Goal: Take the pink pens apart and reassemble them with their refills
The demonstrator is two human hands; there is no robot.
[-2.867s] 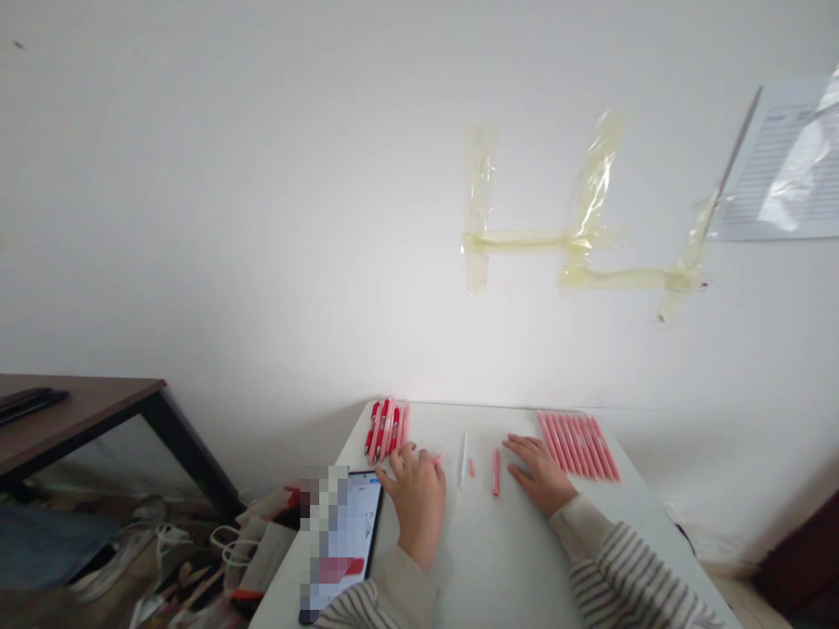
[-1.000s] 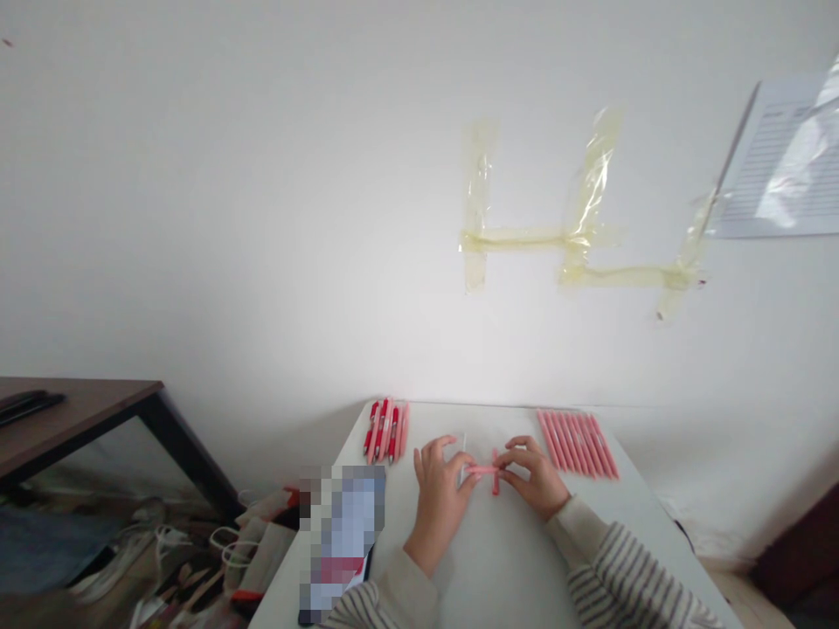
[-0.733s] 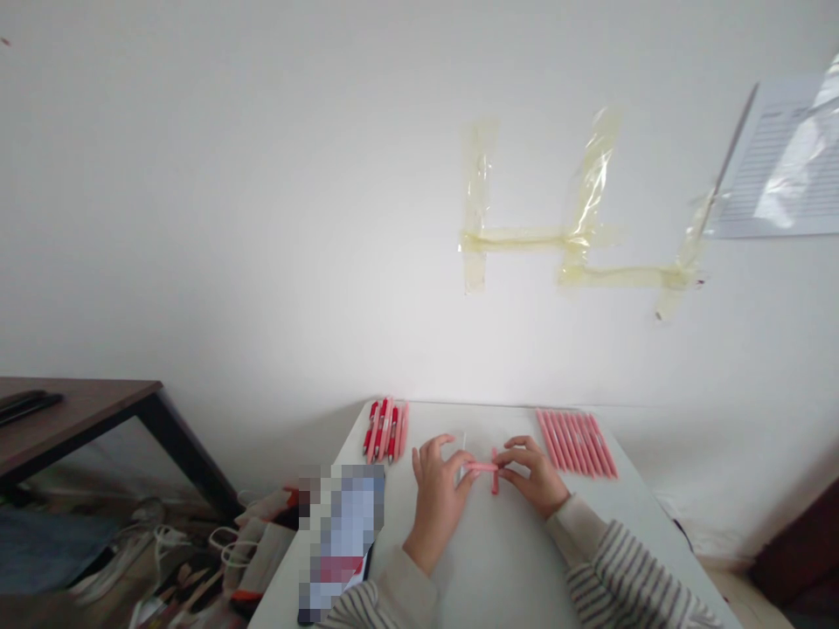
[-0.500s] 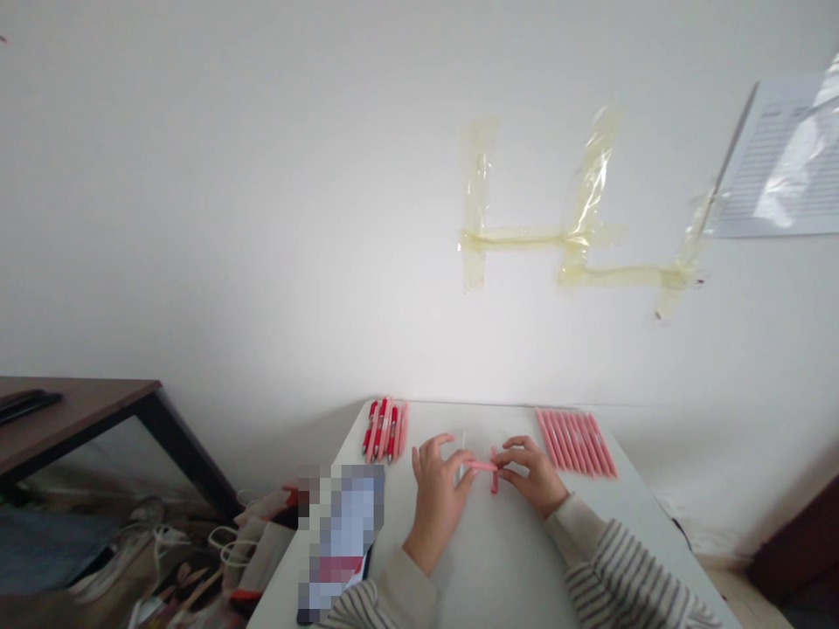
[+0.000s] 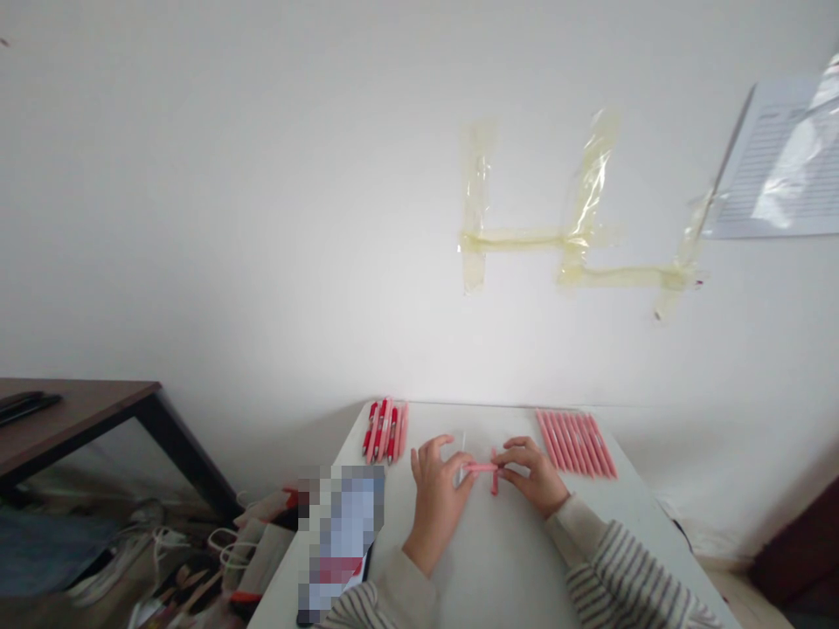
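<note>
Over the middle of the white table, my left hand [image 5: 440, 489] pinches the left end of a slim pink pen [image 5: 482, 467]. My right hand [image 5: 532, 476] grips the other end with thumb and fingertips, so the pen lies level between both hands. Whether it is whole or only a barrel is too small to tell. Below and behind it, a short pinkish-red piece [image 5: 494, 486] lies crosswise on the table, partly hidden by the held pen and right fingers. A thin clear strip or tube [image 5: 463, 443] shows beside my left fingers.
Several red and pink pens [image 5: 385, 431] lie at the table's back left. A row of pink pens [image 5: 577, 444] lies at the back right. A blurred-out phone-like object [image 5: 344, 546] is on the left edge of the table [image 5: 504, 568]. Bags and cords [image 5: 242, 550] crowd the floor at left.
Almost nothing differs. The held pen has tilted very slightly to lie more level, while both hands stay in place.
</note>
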